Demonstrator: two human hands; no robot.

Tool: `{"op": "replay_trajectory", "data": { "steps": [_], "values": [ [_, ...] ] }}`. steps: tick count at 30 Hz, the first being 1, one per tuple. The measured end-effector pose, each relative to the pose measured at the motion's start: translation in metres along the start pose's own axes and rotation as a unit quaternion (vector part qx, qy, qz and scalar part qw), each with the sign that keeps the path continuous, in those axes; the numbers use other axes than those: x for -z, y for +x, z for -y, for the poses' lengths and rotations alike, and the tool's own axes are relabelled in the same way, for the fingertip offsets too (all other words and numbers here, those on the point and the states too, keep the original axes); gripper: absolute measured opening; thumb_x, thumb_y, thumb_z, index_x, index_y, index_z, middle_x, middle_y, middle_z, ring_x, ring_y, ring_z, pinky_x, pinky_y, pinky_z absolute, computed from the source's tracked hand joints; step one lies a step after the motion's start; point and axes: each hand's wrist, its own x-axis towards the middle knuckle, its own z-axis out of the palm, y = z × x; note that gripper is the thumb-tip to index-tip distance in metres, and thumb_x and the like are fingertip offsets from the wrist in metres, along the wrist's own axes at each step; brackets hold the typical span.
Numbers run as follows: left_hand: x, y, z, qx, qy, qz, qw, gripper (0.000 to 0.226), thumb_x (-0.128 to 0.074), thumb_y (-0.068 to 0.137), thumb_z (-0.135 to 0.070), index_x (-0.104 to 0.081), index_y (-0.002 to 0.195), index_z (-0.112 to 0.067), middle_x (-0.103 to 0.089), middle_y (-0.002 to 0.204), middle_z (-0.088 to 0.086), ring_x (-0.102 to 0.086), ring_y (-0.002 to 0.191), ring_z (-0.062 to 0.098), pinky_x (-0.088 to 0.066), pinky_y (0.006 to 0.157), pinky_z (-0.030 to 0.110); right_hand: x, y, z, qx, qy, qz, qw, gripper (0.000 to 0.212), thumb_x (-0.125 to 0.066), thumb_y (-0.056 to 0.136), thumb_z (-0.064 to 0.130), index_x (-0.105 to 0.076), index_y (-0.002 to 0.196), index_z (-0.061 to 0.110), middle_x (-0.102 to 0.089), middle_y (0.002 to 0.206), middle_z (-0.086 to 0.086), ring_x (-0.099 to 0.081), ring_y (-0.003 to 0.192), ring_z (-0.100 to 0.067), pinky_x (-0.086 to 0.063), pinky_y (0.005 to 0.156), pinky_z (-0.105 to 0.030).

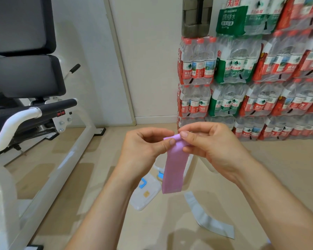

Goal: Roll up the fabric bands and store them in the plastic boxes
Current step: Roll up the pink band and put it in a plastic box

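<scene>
**Pink band pinched up top, boxes mostly blocked from view**

Both hands are up in front. The left hand and right hand each pinch the top end of the pink fabric band between thumb and fingers, and the rest dangles straight down between the wrists. A grey band lies on the floor under the right forearm. Below the hands, a clear plastic box with blue clips is half hidden by the left arm and the band. Past the right hand, shrink-wrapped water bottle packs stack up, cut off by the frame. A gym machine stands off beyond the left hand.
</scene>
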Motion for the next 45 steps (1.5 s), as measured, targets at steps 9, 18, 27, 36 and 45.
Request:
{"op": "replay_trajectory", "data": {
  "steps": [9, 18, 27, 36, 45],
  "values": [
    [0.0007, 0.0016, 0.0017, 0.005, 0.005, 0.024, 1.000, 0.007, -0.074, 0.079, -0.012, -0.075, 0.084, -0.015, -0.075, 0.081, 0.001, -0.069, 0.079, 0.014, -0.056, 0.076, 0.033, -0.0003, 0.0007, -0.0004, 0.000, -0.006, -0.016, 1.000, 0.014, -0.070, 0.078, -0.003, -0.069, 0.091, 0.003, -0.076, 0.081, -0.013, -0.069, 0.068, -0.015, -0.058, 0.065, -0.021],
    [0.0016, 0.0027, 0.0011, 0.022, -0.012, -0.002, 1.000, 0.006, -0.079, 0.073, -0.012, -0.076, 0.078, -0.015, -0.075, 0.072, 0.005, -0.067, 0.068, 0.016, -0.056, 0.075, 0.037, -0.0029, 0.0016, -0.0021, 0.015, 0.006, -0.026, 1.000, 0.010, -0.070, 0.081, 0.002, -0.072, 0.089, 0.006, -0.072, 0.078, -0.009, -0.067, 0.068, -0.013, -0.058, 0.067, -0.023],
    [0.0006, 0.0040, 0.0028, 0.022, -0.027, -0.010, 0.999, 0.008, -0.078, 0.073, -0.008, -0.075, 0.076, -0.015, -0.074, 0.074, 0.004, -0.069, 0.076, 0.019, -0.057, 0.086, 0.045, -0.0013, 0.0030, -0.0037, 0.002, 0.014, -0.040, 0.999, 0.013, -0.072, 0.077, 0.001, -0.070, 0.090, 0.004, -0.070, 0.083, -0.019, -0.067, 0.068, -0.015, -0.056, 0.062, -0.021],
    [-0.0023, 0.0024, 0.0010, 0.020, -0.042, 0.018, 0.999, 0.008, -0.074, 0.078, -0.013, -0.077, 0.084, -0.010, -0.076, 0.082, 0.010, -0.071, 0.080, 0.025, -0.058, 0.082, 0.044, -0.0044, 0.0003, -0.0026, -0.011, 0.027, 0.000, 1.000, 0.028, -0.073, 0.078, 0.006, -0.067, 0.105, 0.010, -0.073, 0.090, -0.010, -0.070, 0.077, -0.015, -0.055, 0.059, -0.024],
    [-0.0027, 0.0028, 0.0015, 0.010, -0.069, -0.013, 0.998, 0.006, -0.076, 0.074, -0.004, -0.075, 0.077, -0.009, -0.075, 0.073, 0.006, -0.071, 0.071, 0.017, -0.060, 0.072, 0.031, -0.0046, 0.0021, -0.0046, 0.008, -0.030, -0.013, 0.999, 0.024, -0.072, 0.077, -0.004, -0.069, 0.100, 0.004, -0.075, 0.084, -0.011, -0.071, 0.073, -0.014, -0.055, 0.061, -0.020]
  ]
}}
